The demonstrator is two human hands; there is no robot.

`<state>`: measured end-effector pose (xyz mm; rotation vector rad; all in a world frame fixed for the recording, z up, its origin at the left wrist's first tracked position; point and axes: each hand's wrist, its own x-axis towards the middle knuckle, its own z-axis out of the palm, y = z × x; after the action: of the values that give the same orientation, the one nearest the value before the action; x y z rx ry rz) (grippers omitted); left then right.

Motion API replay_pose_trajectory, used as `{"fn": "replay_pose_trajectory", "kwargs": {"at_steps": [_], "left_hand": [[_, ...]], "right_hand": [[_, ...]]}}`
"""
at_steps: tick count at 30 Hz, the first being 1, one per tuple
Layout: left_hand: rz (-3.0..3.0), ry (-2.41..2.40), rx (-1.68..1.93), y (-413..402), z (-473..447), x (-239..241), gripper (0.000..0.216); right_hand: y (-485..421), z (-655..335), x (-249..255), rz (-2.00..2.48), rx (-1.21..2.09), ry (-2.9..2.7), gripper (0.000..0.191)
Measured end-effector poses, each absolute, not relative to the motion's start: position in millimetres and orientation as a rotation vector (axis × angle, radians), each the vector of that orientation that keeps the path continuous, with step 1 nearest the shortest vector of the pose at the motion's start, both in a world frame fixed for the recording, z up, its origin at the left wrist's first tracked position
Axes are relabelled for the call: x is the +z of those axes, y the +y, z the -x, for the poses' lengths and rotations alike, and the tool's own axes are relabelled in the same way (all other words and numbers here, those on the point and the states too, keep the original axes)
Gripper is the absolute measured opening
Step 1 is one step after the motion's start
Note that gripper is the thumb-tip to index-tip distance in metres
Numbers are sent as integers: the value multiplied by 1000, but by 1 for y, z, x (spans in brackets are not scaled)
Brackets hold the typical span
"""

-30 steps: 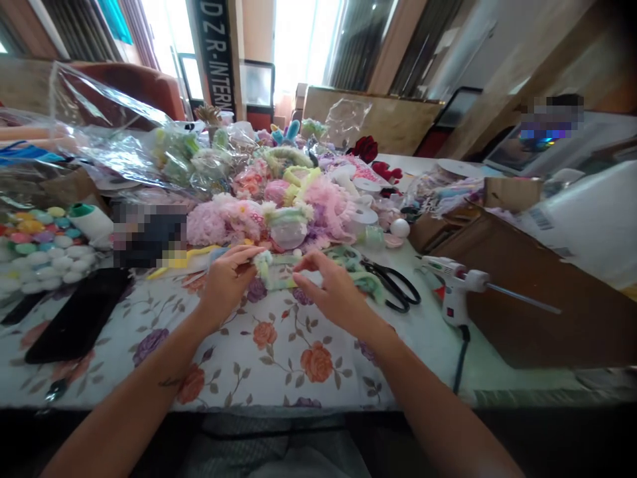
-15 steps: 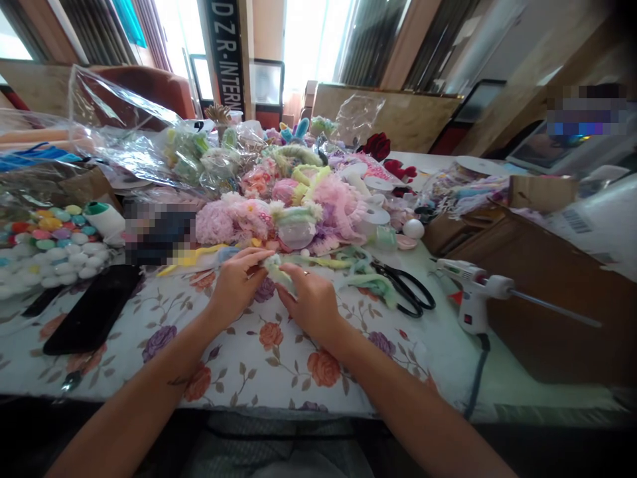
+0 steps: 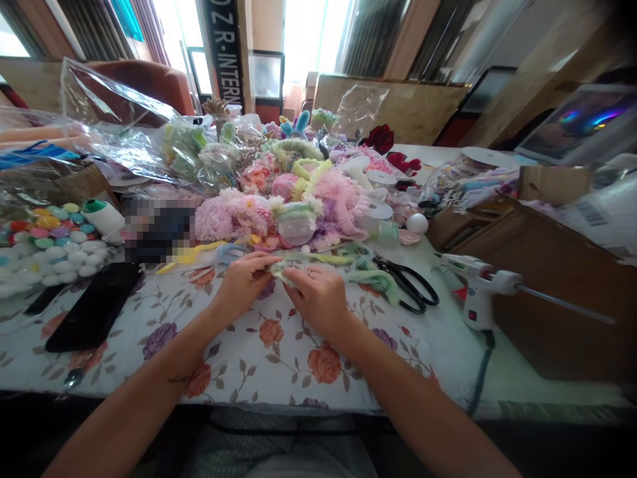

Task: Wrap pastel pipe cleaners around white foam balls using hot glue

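Observation:
Both hands meet over the flowered tablecloth (image 3: 271, 335), fingers pinched on a small piece of pale green fluffy yarn (image 3: 277, 268). My left hand (image 3: 241, 285) grips its left end between thumb and fingers. From the other side, my right hand (image 3: 318, 299) closes on it, hiding much of the piece. Just beyond the right hand lie loose green yarn strands (image 3: 378, 284) and a yellow one. Black-handled scissors (image 3: 415, 285) rest beside those strands. A light blue strand (image 3: 231, 252) lies behind the left hand.
A white glue gun (image 3: 480, 292) stands at right before a cardboard box (image 3: 562, 292), its cord running to the table edge. A black phone (image 3: 94, 309) lies at left near bagged pompoms (image 3: 64, 262). Fluffy pink trimmings (image 3: 233, 216) and a white ball (image 3: 417, 224) sit behind the hands.
My right hand has turned more palm-down, its fingers now folded over the yarn piece. The piece sits slightly lower and flatter between the hands. My left hand stays nearly in place.

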<state>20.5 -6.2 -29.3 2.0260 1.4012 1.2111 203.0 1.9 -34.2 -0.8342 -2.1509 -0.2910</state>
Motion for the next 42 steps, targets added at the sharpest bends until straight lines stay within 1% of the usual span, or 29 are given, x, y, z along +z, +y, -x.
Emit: {"fn": "replay_pose_trajectory", "kwargs": {"at_steps": [4, 11, 17, 25, 34, 38, 42], "left_hand": [[-1991, 1349, 1191, -6, -20, -32, 26], [-1919, 1268, 1129, -7, -22, -31, 26], [-1783, 1206, 1089, -9, -24, -29, 24], [-1647, 1142, 985, -10, -23, -23, 27], [-1660, 1150, 971, -11, -22, -22, 29], [-1622, 1194, 1007, -12, -22, -21, 30], [-1632, 1181, 1145, -12, -22, -21, 30]], "right_hand": [[3, -203, -35, 910, -11, -2129, 19], [4, -204, -21, 1055, 482, -2054, 16], [9, -206, -18, 1119, 675, -1973, 16], [9, -207, -15, 1126, 700, -1954, 18], [9, -207, -14, 1133, 738, -1952, 19], [3, -205, -15, 1102, 626, -1975, 17], [-4, -202, -21, 1008, 385, -2022, 14]]}}
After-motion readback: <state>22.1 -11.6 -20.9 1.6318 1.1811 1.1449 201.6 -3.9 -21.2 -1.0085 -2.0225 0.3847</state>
